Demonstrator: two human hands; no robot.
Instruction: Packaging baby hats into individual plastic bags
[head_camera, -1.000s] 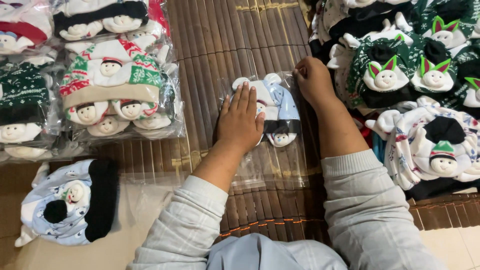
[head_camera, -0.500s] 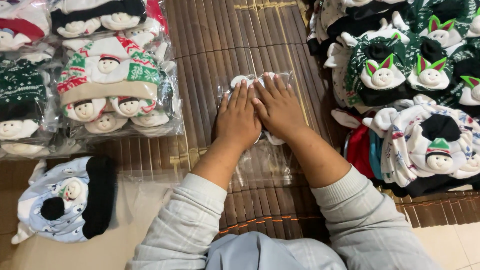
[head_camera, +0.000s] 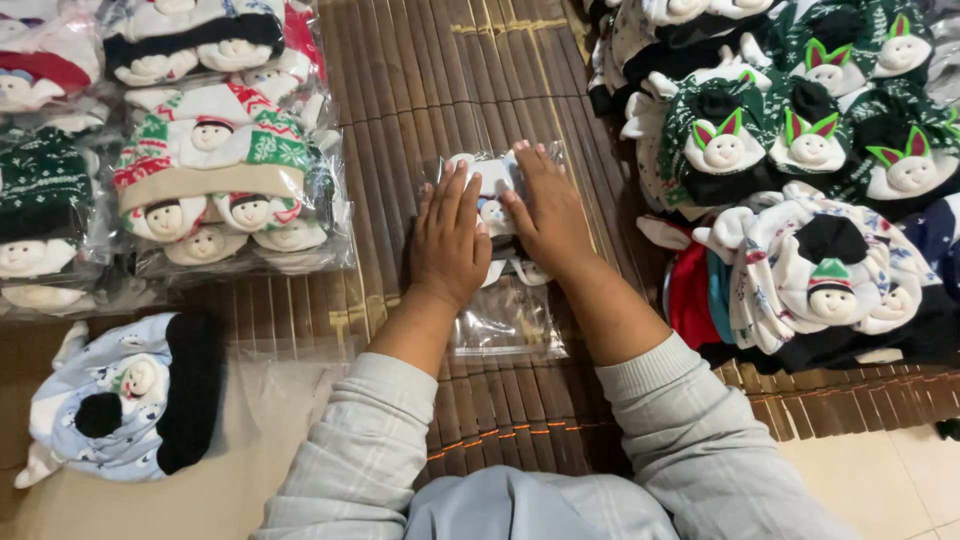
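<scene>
we press both palms flat on a clear plastic bag (head_camera: 505, 315) lying on the brown bamboo mat (head_camera: 440, 80), in the middle of the scene. our left hand (head_camera: 450, 240) and right hand (head_camera: 548, 215) sit side by side, just touching at the thumbs, fingers straight and close together, neither grip pinching anything. inside the bag is a pale blue snowman hat (head_camera: 492, 180), mostly hidden beneath our hands; only its far end and a small snowman face show between them. the near end of the bag lies flat and see-through past our wrists.

to the left, a sealed clear bag (head_camera: 225, 190) holds a stack of red, green and white knitted hats with snowman faces, and further left another bag (head_camera: 45, 215) holds dark green ones. at the far left more bagged hats (head_camera: 190, 40) in black, white and red lie packed together.

near left, a loose light blue and black hat (head_camera: 125, 400) with a dark pompom rests on a flat empty plastic sheet (head_camera: 270, 400).

to the right, a heap of unbagged hats (head_camera: 800, 150), green, black, white and blue with little faces, is piled on the mat's edge. grey sleeves (head_camera: 660, 430) cover our forearms.
</scene>
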